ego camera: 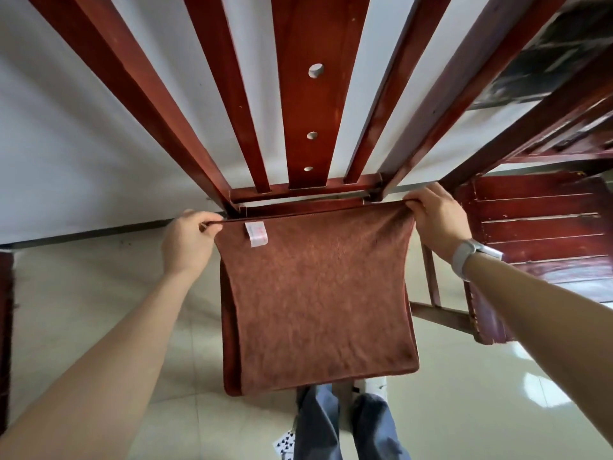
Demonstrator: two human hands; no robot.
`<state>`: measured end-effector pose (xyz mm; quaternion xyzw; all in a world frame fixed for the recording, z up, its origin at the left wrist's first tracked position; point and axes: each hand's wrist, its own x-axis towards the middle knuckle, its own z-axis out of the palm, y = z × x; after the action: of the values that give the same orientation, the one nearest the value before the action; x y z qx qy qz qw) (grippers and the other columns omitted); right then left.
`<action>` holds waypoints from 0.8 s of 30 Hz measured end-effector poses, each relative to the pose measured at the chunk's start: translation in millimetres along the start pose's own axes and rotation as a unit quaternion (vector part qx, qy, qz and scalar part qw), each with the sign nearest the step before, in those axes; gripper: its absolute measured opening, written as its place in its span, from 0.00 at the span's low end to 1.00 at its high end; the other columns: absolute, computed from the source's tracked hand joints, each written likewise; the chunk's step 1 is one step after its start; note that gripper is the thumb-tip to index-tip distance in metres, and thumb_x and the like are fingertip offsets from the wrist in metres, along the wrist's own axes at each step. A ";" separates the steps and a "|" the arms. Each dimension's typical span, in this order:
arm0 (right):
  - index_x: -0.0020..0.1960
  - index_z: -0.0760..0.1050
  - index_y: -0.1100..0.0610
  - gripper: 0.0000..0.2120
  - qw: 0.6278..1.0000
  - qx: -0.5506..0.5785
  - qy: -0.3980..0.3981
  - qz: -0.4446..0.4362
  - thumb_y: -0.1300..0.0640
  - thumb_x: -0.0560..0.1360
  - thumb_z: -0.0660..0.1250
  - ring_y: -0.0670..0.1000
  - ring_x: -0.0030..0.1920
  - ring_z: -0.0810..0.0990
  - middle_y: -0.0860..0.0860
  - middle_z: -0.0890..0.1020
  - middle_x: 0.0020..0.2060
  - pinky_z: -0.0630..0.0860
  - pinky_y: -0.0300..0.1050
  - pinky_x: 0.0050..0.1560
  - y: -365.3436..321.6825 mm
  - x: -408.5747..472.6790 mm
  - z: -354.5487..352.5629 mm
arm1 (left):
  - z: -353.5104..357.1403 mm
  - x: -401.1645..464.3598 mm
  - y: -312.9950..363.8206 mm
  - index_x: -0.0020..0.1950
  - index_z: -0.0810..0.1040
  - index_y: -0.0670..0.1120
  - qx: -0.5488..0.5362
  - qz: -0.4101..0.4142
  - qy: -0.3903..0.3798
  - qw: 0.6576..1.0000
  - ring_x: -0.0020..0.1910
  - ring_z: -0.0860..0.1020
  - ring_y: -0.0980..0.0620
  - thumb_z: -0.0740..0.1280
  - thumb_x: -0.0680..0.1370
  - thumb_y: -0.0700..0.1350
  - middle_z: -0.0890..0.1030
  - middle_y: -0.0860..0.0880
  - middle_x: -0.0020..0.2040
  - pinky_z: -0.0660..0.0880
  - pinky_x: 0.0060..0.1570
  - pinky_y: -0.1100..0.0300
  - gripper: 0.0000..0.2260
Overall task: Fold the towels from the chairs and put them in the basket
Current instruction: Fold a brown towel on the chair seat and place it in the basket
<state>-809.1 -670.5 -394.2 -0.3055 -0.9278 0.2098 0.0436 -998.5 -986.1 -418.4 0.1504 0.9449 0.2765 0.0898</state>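
A brown towel (318, 293) hangs doubled over in front of me, with a white label (257, 234) near its top left. My left hand (187, 242) pinches the top left corner. My right hand (438, 220), with a white watch on its wrist, grips the top right corner. The top edge is stretched taut between both hands, just in front of the back of a red-brown wooden chair (311, 104). No basket is in view.
A second red-brown chair (537, 227) with a slatted seat stands to the right. The floor (109, 293) is of pale glossy tiles, and the wall behind is white. My legs and shoes (348, 423) show below the towel, with a playing card on the floor beside them.
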 end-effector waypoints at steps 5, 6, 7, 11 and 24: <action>0.51 0.78 0.65 0.09 0.999 0.027 0.030 0.010 0.63 0.76 0.61 0.60 0.49 0.76 0.60 0.77 0.48 0.70 0.46 0.46 3.3 4.0 2.6 | 2.2 9.8 1.0 0.48 0.82 0.42 -0.030 0.027 0.023 0.999 0.43 0.77 0.43 0.69 0.72 0.38 0.80 0.42 0.45 0.74 0.47 0.53 0.06; 0.51 0.78 0.65 0.09 0.999 0.028 0.033 0.007 0.64 0.76 0.61 0.60 0.49 0.76 0.61 0.77 0.48 0.71 0.48 0.47 3.9 2.0 2.8 | 2.1 8.1 0.8 0.47 0.82 0.41 -0.032 0.036 0.028 0.998 0.42 0.77 0.43 0.69 0.72 0.37 0.80 0.41 0.45 0.74 0.46 0.53 0.06; 0.51 0.78 0.65 0.09 0.999 0.024 0.032 0.003 0.64 0.76 0.61 0.60 0.49 0.76 0.61 0.77 0.48 0.71 0.48 0.48 4.9 -1.9 3.0 | 2.2 4.5 0.4 0.47 0.81 0.41 -0.032 0.045 0.032 0.998 0.41 0.77 0.43 0.69 0.72 0.37 0.80 0.41 0.44 0.73 0.45 0.53 0.05; 0.52 0.77 0.66 0.09 0.998 -0.012 -0.002 -0.058 0.67 0.74 0.63 0.63 0.46 0.77 0.62 0.78 0.44 0.72 0.50 0.45 16.1 -37.8 5.3 | 3.7 -30.8 -10.0 0.45 0.81 0.40 -0.025 0.082 0.003 0.996 0.37 0.76 0.47 0.70 0.71 0.36 0.80 0.42 0.43 0.73 0.41 0.56 0.04; 0.41 0.79 0.63 0.08 0.983 -0.068 -0.111 -0.133 0.70 0.65 0.73 0.61 0.37 0.81 0.58 0.80 0.38 0.78 0.51 0.36 62.3 -178.4 29.7 | 16.0 -180.1 -51.7 0.38 0.80 0.41 0.096 0.119 -0.129 0.980 0.36 0.80 0.47 0.75 0.64 0.32 0.81 0.46 0.39 0.76 0.31 0.55 0.08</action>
<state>-636.7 -740.5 -438.6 -0.1567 -0.9713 0.1709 -0.0536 -837.6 -1079.7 -444.5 0.3044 0.9228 0.1713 0.1625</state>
